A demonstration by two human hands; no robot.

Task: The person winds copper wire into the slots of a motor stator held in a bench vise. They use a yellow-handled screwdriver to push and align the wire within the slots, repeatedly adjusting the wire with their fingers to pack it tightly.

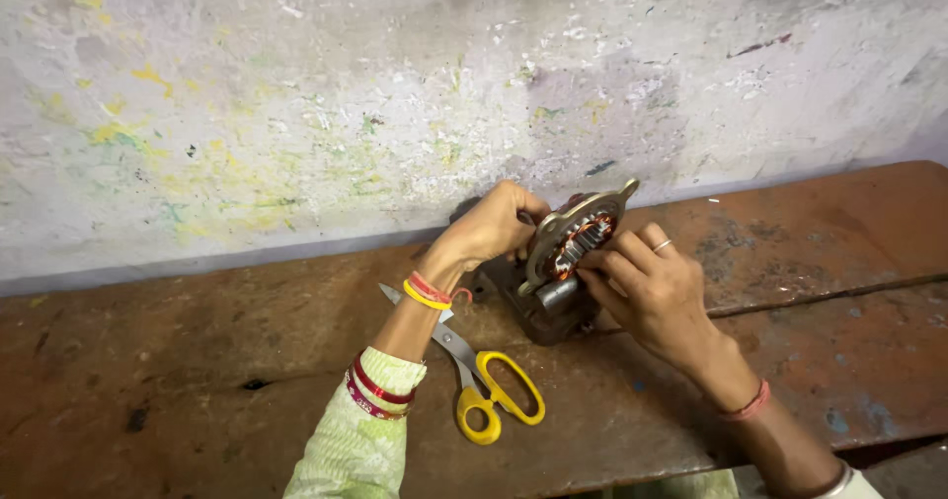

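A pair of yellow-handled scissors (489,385) lies flat on the worn reddish-brown bench (178,361), handles toward the person and blades running up and to the left, passing under the left forearm. That forearm, in a pale green sleeve (355,440) with red and yellow bangles (427,292) at the wrist, rises from the lower middle of the view; the left hand (494,225) bends over at the wrist, its fingers curled closed around the back rim of a small electric motor (568,262). The motor sits near the middle of the bench, close to the paint-flecked wall (296,114), its dark body resting on the surface and its round metal end plate tilted up, facing the camera and slightly right, so its long axis slopes from lower left to upper right. Copper windings show inside the plate. The right hand (657,287) comes in from the lower right, fingers partly bent, fingertips pressing against the plate's face and windings.
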